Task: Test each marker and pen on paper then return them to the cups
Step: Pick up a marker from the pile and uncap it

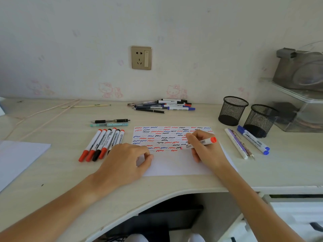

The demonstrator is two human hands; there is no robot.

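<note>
A white paper sheet (176, 163) lies on the desk, its upper half filled with red, blue and black squiggles. My right hand (205, 149) grips a red marker (204, 142) with its tip on the paper, red cap on the back end. My left hand (125, 159) rests on the paper's left edge with fingers curled; whether it holds a cap is hidden. Two black mesh cups (232, 110) (259, 120) stand at the right and look empty. A row of red and black markers (103, 144) lies left of the paper.
A pile of pens and markers (162, 105) lies at the back by the wall. Two pens (110, 122) lie above the marker row. Blue markers (253, 139) and slim pens (236, 143) lie right of the paper. Another sheet (19, 158) sits far left, a clear shelf (297, 95) far right.
</note>
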